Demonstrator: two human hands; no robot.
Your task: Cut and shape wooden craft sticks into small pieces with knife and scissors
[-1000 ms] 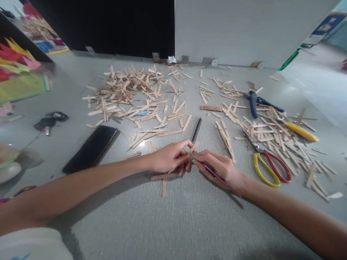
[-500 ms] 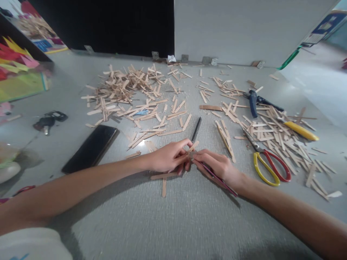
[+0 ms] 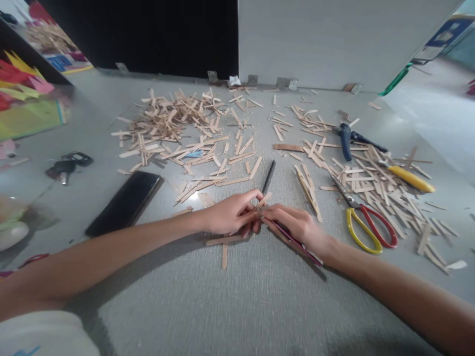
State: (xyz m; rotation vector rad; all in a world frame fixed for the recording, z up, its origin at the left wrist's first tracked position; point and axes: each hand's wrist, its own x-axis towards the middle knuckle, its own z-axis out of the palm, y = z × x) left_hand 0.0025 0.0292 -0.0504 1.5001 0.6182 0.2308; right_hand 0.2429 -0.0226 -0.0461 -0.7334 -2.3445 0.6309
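A grey tabletop with a fine grain (image 3: pixel 222 316) is stretching under everything, giving the forearms open room on their near side. Two upright flat panels, one black (image 3: pixel 148 34) and one pale grey (image 3: pixel 334 39), are bounding its far side. A tangled heap of flat, round-ended wooden sticks (image 3: pixel 174 116) is rising at far left, and a looser scatter of similar sticks (image 3: pixel 367 180) is hemming the right. A glossy black rectangular phone (image 3: pixel 126 202) is lying beyond the left forearm; steel-bladed scissors with yellow and red handles (image 3: pixel 355 204) are resting near the right wrist. The left hand (image 3: pixel 230 215) and the right hand (image 3: pixel 291 222) are sitting close together in the middle. The right fingers are pinching a slim maroon rod-shaped tool (image 3: pixel 297 241), and the left fingers are gripping a short pale wooden stick (image 3: pixel 264 199) just beside the right fingertips
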